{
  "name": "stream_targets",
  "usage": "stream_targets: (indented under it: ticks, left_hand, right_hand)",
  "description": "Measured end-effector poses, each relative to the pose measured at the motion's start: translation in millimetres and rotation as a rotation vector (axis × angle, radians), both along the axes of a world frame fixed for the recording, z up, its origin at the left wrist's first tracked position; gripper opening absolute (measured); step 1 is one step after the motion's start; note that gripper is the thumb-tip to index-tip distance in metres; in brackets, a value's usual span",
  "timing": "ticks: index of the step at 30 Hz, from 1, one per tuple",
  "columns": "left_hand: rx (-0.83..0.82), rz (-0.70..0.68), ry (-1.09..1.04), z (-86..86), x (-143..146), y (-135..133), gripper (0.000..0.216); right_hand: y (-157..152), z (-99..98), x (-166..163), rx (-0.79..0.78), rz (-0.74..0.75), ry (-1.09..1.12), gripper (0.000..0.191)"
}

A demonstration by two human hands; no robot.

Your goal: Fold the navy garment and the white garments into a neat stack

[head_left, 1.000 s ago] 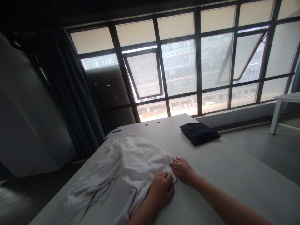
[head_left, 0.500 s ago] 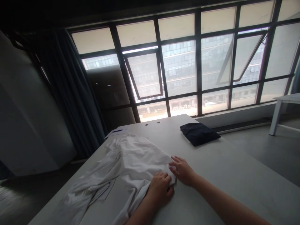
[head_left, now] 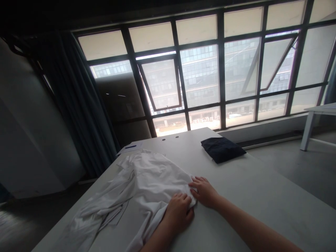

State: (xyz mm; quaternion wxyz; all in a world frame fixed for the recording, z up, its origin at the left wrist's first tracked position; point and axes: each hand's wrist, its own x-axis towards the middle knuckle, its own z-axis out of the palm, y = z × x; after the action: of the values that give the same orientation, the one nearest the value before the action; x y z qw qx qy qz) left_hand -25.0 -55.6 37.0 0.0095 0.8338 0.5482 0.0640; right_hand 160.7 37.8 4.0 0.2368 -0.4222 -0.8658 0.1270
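Observation:
A rumpled white garment [head_left: 160,173] lies spread over the near left part of the table, its cloth creased and bunched in long folds toward the lower left. I cannot tell its exact kind. My left hand [head_left: 180,210] is curled over its near right edge, fingers bent on the cloth and thumb tucked at the side. Just beyond it, my right hand [head_left: 204,191] grips the right edge with bent fingers, its fingertips on the fabric; the right thumb is mostly hidden. The two hands are close together but apart.
The white table [head_left: 236,196] carries a folded dark cloth item [head_left: 222,149] at the far right. Paper [head_left: 136,145] with a pen [head_left: 130,146] lies at the far left edge. Windows, a dark curtain [head_left: 81,105] and another white table [head_left: 311,129] stand beyond.
The view has shifted very slightly. Both hands stay at the garment's right edge with hardly any movement.

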Motion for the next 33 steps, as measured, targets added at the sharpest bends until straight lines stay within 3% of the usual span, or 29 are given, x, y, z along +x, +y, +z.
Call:
stream_targets:
  ticks: [33]
  left_hand:
    - [-0.019, 0.0, 0.006, 2.3, -0.3, -1.0, 0.014]
  right_hand:
    - [1.4, -3.0, -1.1, -0.001, 0.0, 0.005, 0.039]
